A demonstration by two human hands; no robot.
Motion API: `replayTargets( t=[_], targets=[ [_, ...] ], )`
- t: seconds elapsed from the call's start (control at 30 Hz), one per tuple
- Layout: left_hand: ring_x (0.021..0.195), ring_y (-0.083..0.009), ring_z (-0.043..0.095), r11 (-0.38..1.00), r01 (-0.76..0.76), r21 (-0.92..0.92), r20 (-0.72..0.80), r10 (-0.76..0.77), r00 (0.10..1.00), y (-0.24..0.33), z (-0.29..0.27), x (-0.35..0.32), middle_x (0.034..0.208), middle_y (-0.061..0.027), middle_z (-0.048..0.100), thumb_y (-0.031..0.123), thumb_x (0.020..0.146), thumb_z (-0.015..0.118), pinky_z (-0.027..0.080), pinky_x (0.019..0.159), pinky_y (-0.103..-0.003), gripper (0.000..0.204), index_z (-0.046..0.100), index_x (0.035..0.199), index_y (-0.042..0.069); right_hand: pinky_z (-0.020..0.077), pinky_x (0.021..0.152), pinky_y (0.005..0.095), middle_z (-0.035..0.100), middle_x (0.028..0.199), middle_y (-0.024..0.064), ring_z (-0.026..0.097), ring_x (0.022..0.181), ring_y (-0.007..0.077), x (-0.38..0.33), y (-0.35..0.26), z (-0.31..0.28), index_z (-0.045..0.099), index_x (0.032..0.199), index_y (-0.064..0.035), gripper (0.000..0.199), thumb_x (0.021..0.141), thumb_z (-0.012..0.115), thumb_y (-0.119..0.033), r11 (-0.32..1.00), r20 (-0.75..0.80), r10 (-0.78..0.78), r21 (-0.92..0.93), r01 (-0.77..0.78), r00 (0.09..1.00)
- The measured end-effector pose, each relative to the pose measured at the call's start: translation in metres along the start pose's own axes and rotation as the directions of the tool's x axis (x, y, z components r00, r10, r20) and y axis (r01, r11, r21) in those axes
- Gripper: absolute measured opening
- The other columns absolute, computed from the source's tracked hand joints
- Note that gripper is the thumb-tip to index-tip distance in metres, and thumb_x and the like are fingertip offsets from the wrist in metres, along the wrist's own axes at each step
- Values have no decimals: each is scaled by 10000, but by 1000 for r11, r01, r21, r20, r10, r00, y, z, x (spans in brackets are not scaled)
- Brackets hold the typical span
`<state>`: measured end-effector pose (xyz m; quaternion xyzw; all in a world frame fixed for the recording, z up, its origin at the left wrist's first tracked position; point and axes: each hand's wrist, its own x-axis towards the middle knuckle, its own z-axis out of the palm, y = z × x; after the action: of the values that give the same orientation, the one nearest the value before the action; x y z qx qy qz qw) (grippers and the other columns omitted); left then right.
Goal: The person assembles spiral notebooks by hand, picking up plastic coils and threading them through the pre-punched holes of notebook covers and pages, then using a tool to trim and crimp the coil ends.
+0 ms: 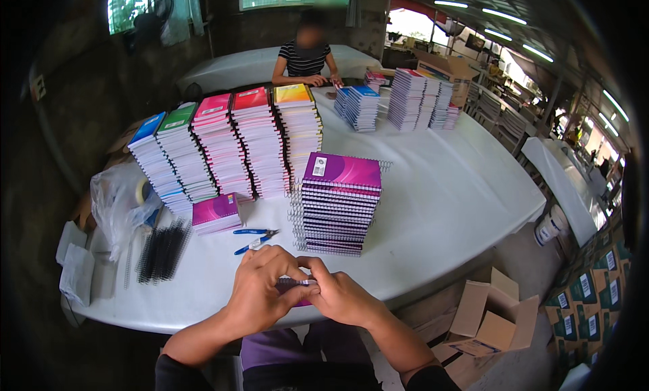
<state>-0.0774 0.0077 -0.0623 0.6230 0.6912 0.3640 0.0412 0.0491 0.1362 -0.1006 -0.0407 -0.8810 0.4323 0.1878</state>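
Note:
At the near table edge, my left hand (260, 289) and my right hand (341, 296) pinch the bound edge of a small purple notebook (292, 283). Their fingers are closed and the thumbs nearly meet, so most of the notebook is hidden. Just beyond lie blue-handled pliers (255, 241). Behind my right hand rises a tall stack of purple spiral notebooks (341, 202), with loose wire ends poking out at both sides. A shorter purple pile (216, 212) sits further left. Loose black spiral coils (162, 252) are bunched on the left of the table.
Tall stacks of blue, green, pink, red and yellow notebooks (257, 144) line the far left, with a plastic bag (118, 198) beside them. More stacks (412, 100) stand at the back right. Another person (304, 60) sits across the table. An opened carton (487, 316) is on the floor.

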Motion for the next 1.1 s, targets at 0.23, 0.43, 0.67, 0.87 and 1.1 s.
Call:
replayTargets(
  t=[0.23, 0.43, 0.67, 0.87, 1.1],
  targets=[
    [1176, -199, 393, 858, -80, -507, -614, -295, 732, 10, 35, 27, 1298, -149, 404, 184, 812, 656, 308, 989, -328, 642, 335, 1322, -39, 381, 921, 358, 454, 1263, 194, 471, 1132, 249, 25, -1, -21, 361, 1234, 19, 424, 902, 531, -184, 869, -779, -146, 193, 455, 610],
    [1013, -128, 523, 840, -300, -452, -721, -146, 678, 25, 16, 114, 1075, -78, 598, 60, 922, 476, 432, 849, -280, 300, 516, 1207, -27, 198, 1075, 367, 253, 1424, 236, 277, 1309, 304, 70, 33, -53, 194, 1371, 53, 583, 892, 454, -154, 988, -897, 16, 82, 130, 443],
    [1029, -331, 552, 885, -280, 372, -407, 427, 807, -41, 59, 148, 1110, -157, 601, 225, 821, 636, 423, 896, -397, 317, 611, 1072, 33, 146, 1102, 336, 138, 1472, 239, 154, 1374, 290, 73, 80, -49, 28, 1410, 61, 667, 829, 335, -54, 909, -785, 162, 355, 220, 598],
    [801, -231, 626, 962, 106, -250, -633, -245, 734, -68, 58, 146, 874, -156, 657, 238, 854, 629, 473, 751, -319, 262, 649, 943, -8, 402, 896, 310, 484, 1183, 144, 506, 1047, 226, 84, 80, -48, 537, 1160, 28, 335, 928, 496, -211, 986, -939, 69, 116, 122, 338],
    [533, -59, 338, 896, -7, -443, -762, -372, 530, -71, 76, 152, 555, 34, 421, 285, 860, 644, 309, 499, -217, 397, 462, 601, 45, 448, 698, 309, 526, 881, 67, 515, 799, 177, 94, 87, -50, 615, 833, -2, 166, 864, 605, -165, 996, -982, -94, -94, 8, 165]
  ],
)
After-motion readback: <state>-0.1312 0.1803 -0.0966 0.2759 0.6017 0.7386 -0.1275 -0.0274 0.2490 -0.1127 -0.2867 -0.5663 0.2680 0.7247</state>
